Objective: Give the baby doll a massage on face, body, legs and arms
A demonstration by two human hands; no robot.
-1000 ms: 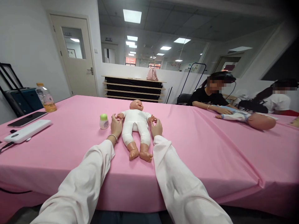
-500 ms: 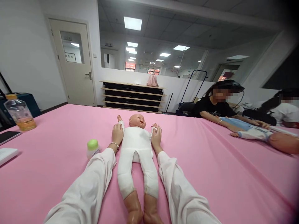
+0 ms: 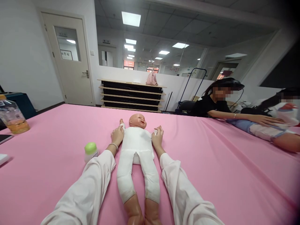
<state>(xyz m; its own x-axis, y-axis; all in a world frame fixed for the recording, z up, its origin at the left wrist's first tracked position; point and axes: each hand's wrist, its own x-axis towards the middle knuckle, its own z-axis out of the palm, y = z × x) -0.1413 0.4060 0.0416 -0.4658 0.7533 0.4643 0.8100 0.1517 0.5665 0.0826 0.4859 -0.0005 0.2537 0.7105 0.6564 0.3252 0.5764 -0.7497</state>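
Observation:
A baby doll (image 3: 137,140) with a white cloth body lies on its back in front of me, its head away from me and its bare feet toward me. My left hand (image 3: 117,135) is wrapped round the doll's arm on the left, whose small hand sticks up past my fingers. On the other side my right hand (image 3: 157,137) is closed round the doll's other arm, mostly hidden behind my fingers. Left of my left forearm stands a small jar (image 3: 91,152) with a green lid.
Pink cloth covers the table (image 3: 201,175). A bottle (image 3: 15,117) with amber liquid, a phone (image 3: 5,138) and a white object (image 3: 3,158) are at the left edge. To the right, a person (image 3: 217,104) reaches over another doll (image 3: 260,129).
My hands stay on the doll's arms; the right one has shifted slightly outward. The view has turned a little. At the right, the other person's arm has stretched further across their doll.

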